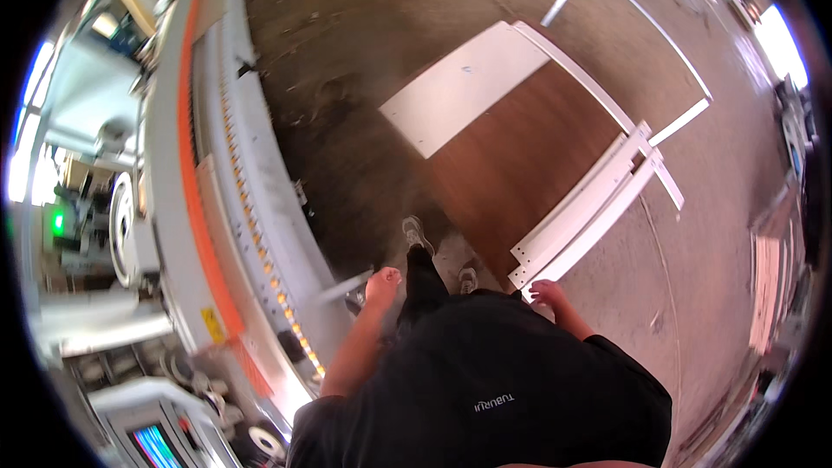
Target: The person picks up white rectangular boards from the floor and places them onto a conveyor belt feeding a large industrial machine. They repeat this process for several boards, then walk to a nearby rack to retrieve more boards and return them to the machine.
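My left hand (383, 285) is held low in front of me with its fingers curled in, beside a grey bar (345, 287) that sticks out from the long machine (286, 182). Nothing shows inside it. On the other side, my right hand (546, 293) has its fingers partly stretched and apart, holding nothing I can see. It is nearest to the ends of long white boards (579, 208) with small holes. These lie along the right edge of a stack topped by a brown panel (529, 152) and a white panel (468, 87).
An orange strip (192, 156) and a row of yellow rollers (247, 208) run along the machine. A control screen (156, 446) is at lower left. A white rail frame (685, 56) stands beyond the stack. More boards (764, 282) lie at the far right on the concrete floor (693, 208).
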Demonstrator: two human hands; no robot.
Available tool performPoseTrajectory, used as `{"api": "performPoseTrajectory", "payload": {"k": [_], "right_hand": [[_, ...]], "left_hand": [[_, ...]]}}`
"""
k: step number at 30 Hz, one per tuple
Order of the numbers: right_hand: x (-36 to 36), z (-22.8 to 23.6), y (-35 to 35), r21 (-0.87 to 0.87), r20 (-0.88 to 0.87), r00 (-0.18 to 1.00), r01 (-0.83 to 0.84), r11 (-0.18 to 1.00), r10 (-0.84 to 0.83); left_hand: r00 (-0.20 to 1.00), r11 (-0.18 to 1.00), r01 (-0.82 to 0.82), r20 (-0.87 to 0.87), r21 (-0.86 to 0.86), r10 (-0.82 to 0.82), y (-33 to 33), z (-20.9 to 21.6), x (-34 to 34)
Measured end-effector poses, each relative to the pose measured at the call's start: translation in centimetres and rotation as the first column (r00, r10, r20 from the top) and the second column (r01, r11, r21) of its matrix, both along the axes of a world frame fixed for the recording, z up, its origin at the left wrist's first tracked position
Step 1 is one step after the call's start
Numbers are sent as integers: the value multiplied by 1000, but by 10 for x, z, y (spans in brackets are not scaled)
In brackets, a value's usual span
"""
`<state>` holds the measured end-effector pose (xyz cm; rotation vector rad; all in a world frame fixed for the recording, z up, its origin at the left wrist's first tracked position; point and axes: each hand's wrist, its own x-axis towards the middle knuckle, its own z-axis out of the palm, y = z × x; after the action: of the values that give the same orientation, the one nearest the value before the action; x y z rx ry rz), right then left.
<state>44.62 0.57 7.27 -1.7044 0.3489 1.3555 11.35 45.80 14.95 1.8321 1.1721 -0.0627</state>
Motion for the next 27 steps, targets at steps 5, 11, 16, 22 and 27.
{"api": "performPoseTrajectory", "payload": {"k": [5, 11, 16, 22, 27], "right_hand": [[-79, -25, -57, -69, -268, 896, 350, 934, -356], [-209, -13, -83, -421, 128, 933, -257, 870, 338], [-303, 57, -71, -368, 80, 992, 116, 923, -93], [-380, 68, -11, -458, 31, 965, 245, 855, -260], [-369, 92, 26, -505, 135, 990, 110, 856, -48]], "left_hand": [[999, 926, 9, 43, -378, 7, 96, -112, 81], [929, 911, 214, -213, -352, -301, 197, -227, 189], [969, 909, 96, -172, -406, -180, 280, -299, 293], [874, 855, -386, -434, -347, 219, 316, -377, 412], [794, 902, -430, -487, -28, 364, 292, -357, 432]]}}
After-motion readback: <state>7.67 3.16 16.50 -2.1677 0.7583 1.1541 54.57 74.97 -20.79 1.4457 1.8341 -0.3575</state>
